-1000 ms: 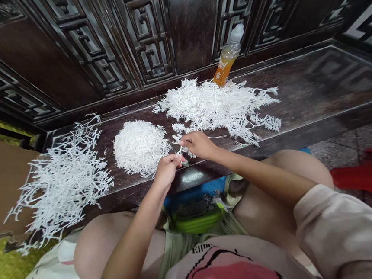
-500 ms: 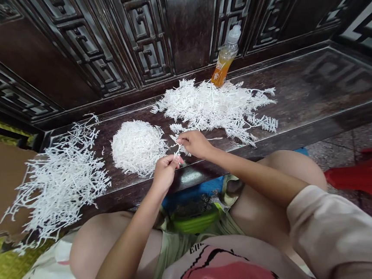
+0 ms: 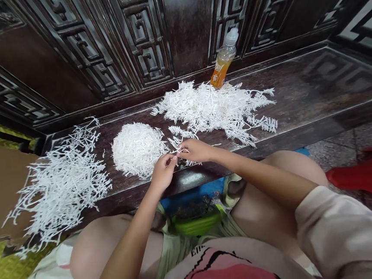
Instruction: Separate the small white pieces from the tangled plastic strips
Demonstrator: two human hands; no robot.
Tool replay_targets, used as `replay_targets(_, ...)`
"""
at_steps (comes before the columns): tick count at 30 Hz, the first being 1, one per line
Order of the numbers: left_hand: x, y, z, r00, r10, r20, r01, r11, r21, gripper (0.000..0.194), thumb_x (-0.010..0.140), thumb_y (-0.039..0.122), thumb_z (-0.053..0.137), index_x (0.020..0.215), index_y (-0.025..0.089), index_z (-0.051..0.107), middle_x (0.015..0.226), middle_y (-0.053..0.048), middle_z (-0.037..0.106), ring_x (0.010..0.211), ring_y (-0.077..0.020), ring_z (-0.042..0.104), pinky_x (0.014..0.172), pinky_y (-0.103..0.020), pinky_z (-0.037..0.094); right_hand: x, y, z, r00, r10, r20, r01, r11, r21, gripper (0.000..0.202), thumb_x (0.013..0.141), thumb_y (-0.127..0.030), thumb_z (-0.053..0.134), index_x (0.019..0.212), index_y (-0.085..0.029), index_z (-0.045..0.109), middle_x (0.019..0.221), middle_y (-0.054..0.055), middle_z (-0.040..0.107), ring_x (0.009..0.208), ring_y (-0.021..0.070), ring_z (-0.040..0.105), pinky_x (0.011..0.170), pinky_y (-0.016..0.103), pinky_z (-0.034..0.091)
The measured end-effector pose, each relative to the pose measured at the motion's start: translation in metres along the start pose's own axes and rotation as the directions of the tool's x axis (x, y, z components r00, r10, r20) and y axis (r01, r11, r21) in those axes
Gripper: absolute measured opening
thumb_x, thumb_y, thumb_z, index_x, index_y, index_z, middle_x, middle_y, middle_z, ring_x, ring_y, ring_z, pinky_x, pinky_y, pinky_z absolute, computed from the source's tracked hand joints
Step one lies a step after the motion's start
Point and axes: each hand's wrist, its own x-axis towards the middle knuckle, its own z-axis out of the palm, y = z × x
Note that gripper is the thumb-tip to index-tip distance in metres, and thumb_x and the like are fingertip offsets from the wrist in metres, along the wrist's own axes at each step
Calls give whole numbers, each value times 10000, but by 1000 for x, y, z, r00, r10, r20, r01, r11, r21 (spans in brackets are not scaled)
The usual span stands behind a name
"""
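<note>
My left hand [image 3: 163,172] and my right hand [image 3: 195,151] meet fingertip to fingertip over the front edge of the dark wooden bench. Pinched between them is a thin white branched plastic sprig [image 3: 178,150], partly hidden by my fingers. Left of my hands is a rounded heap of small white plastic bits [image 3: 138,150]. Behind and right of them spreads a pile of feathery white branched sprigs [image 3: 209,105]. At the far left lies a loose pile of bare white stems [image 3: 66,180], hanging over the bench edge.
An orange drink bottle [image 3: 223,60] stands at the back of the bench [image 3: 299,90], behind the sprig pile. Carved dark wood panels [image 3: 186,31] rise behind. Brown cardboard [image 3: 4,190] is at the left, a red plastic stool [image 3: 368,175] at the right.
My right hand has come down slightly toward my left, so the fingertips now meet. The sprig between them has shifted from upright to lying more flat.
</note>
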Motion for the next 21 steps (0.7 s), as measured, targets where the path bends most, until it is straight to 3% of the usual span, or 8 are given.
replay_targets(8,1,6,-9,992,19,122,-10,997,-70,249,739,375,442,674,174,574,746,-23,532,774,-163,497,736,-260,348,-2,-2,-11,984,33,175,-41,998,43,237,738,-329,460,741,-120,571,659,19,542,581,94,424,533,205,290)
replay_targets(13,0,12,-15,969,24,245,-7,998,-69,242,730,339,429,636,177,583,731,-17,546,781,-166,500,755,-266,346,-3,-3,-16,968,-40,249,27,998,56,205,731,-318,470,748,-132,556,703,25,545,603,101,429,544,212,304)
replay_targets(21,1,15,-15,947,8,323,-3,1000,-17,250,696,292,368,522,174,505,638,-8,495,711,-156,463,703,-258,338,-4,-2,-18,959,-113,259,114,993,13,168,737,-267,443,669,-139,528,595,-8,471,539,77,358,503,210,259)
